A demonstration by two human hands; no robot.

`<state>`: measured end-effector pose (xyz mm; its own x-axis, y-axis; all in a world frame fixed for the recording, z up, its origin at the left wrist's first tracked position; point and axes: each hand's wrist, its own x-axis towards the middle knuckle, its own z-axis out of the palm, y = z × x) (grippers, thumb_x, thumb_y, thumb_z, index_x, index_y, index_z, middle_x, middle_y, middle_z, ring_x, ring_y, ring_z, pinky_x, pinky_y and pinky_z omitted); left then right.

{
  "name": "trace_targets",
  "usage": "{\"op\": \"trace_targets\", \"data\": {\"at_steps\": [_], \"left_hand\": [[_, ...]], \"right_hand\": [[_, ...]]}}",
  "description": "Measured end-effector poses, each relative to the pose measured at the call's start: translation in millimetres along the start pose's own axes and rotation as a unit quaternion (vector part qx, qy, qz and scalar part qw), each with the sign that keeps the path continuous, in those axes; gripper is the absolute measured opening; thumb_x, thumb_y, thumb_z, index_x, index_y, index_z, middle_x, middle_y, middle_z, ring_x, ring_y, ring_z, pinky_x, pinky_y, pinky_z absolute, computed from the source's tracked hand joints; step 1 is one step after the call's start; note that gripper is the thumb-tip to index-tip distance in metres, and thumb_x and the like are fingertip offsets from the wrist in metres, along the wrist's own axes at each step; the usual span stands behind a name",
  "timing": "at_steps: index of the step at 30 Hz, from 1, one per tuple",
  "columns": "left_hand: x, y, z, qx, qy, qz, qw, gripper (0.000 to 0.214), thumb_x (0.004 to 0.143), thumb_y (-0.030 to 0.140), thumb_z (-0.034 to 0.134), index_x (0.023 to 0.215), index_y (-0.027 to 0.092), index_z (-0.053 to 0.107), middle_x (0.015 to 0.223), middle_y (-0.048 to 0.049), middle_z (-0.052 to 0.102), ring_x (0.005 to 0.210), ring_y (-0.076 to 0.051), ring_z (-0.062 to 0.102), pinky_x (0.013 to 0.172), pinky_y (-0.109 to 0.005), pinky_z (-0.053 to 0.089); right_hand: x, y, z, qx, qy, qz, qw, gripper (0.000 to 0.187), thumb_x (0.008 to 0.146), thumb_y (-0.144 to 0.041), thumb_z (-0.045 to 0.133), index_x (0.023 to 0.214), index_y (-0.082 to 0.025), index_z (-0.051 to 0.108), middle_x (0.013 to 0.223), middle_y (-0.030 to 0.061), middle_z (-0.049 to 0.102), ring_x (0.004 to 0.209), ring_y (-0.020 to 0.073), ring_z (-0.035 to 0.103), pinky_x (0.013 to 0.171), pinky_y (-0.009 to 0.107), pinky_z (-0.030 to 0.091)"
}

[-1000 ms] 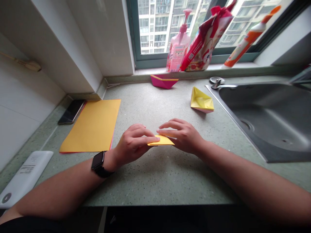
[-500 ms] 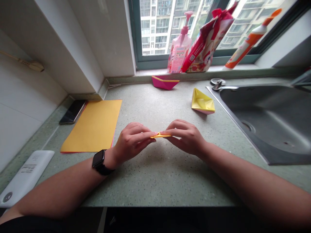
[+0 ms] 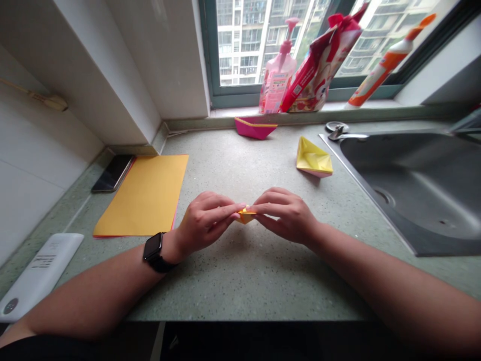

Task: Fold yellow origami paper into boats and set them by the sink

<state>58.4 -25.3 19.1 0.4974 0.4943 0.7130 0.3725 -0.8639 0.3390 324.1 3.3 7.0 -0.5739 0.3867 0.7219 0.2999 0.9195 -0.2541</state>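
Observation:
A small piece of folded orange-yellow paper [image 3: 246, 217] is pinched between my two hands, just above the middle of the counter. My left hand [image 3: 206, 218] grips its left end with thumb and fingers; a black watch is on that wrist. My right hand [image 3: 284, 215] holds the right end the same way. Fingers cover most of the paper, and a pointed lower part shows between them. Beyond my hands stand a magenta paper boat [image 3: 256, 130] near the back edge and a yellow and pink folded paper boat [image 3: 314, 159], tilted, by the sink.
At left lies a stack of yellow-orange paper sheets [image 3: 145, 195], with a phone [image 3: 113, 173] touching its edge. A white power bank [image 3: 41, 276] rests nearer. The sink [image 3: 417, 190] takes up the right side. Bottles and a red bag [image 3: 323, 65] stand on the windowsill.
The folded paper has tilted: it showed as a thin flat edge, and now a pointed face shows below my fingertips. My fingers have come slightly closer together.

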Motion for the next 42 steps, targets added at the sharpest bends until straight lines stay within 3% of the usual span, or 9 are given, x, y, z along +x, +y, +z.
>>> {"op": "trace_targets", "data": {"at_steps": [13,17,23,32,35,42], "left_hand": [[-1,-4,-1.1,-0.057,0.071,-0.084,0.992,0.024,0.109,0.021,0.070,0.129,0.028,0.082,0.104,-0.0043,0.076,0.092,-0.015,0.071,0.084,-0.030,0.062],[-1,-7,1.4,-0.071,0.065,-0.082,0.992,0.025,0.107,0.018,0.072,0.128,0.027,0.082,0.105,-0.0040,0.076,0.093,-0.014,0.071,0.084,-0.028,0.061],[-3,-8,2.7,-0.083,0.016,-0.064,0.994,0.025,0.108,0.019,0.071,0.130,0.027,0.081,0.106,-0.0045,0.076,0.090,-0.014,0.073,0.081,-0.028,0.062],[-2,-9,4.9,-0.096,0.011,-0.062,0.993,0.022,0.109,0.023,0.071,0.128,0.026,0.082,0.103,-0.0050,0.077,0.088,-0.014,0.073,0.077,-0.027,0.061],[-2,-10,5.2,-0.099,0.008,-0.063,0.993,0.021,0.108,0.022,0.071,0.126,0.024,0.082,0.103,-0.0050,0.077,0.089,-0.014,0.073,0.078,-0.028,0.061],[-1,-12,2.9,-0.098,0.036,-0.072,0.992,0.021,0.109,0.024,0.071,0.127,0.027,0.082,0.106,-0.0048,0.078,0.091,-0.014,0.072,0.081,-0.028,0.062]], "right_hand": [[1,4,-4,0.018,-0.006,0.048,0.999,0.016,0.103,-0.019,0.069,0.112,-0.026,0.080,0.098,0.0035,0.080,0.085,0.0183,0.074,0.076,0.034,0.060],[0,4,-3,0.004,0.000,0.037,0.999,0.019,0.103,-0.020,0.070,0.119,-0.027,0.077,0.099,0.0040,0.080,0.085,0.0192,0.072,0.076,0.036,0.060],[0,-1,0,-0.006,-0.015,0.003,1.000,0.044,0.100,-0.010,0.064,0.139,-0.029,0.069,0.105,0.0043,0.076,0.090,0.0206,0.070,0.081,0.038,0.061],[0,-6,-4,0.056,-0.048,0.013,0.997,0.058,0.091,0.000,0.055,0.140,-0.030,0.066,0.102,0.0020,0.068,0.083,0.0157,0.067,0.071,0.030,0.060],[0,-7,-5,0.062,-0.052,0.012,0.997,0.051,0.093,-0.001,0.056,0.134,-0.029,0.068,0.103,0.0027,0.068,0.084,0.0155,0.067,0.071,0.029,0.060],[1,-1,-5,0.033,0.002,0.034,0.999,0.010,0.102,-0.018,0.069,0.109,-0.025,0.068,0.099,0.0025,0.069,0.082,0.0162,0.068,0.070,0.031,0.059]]}}
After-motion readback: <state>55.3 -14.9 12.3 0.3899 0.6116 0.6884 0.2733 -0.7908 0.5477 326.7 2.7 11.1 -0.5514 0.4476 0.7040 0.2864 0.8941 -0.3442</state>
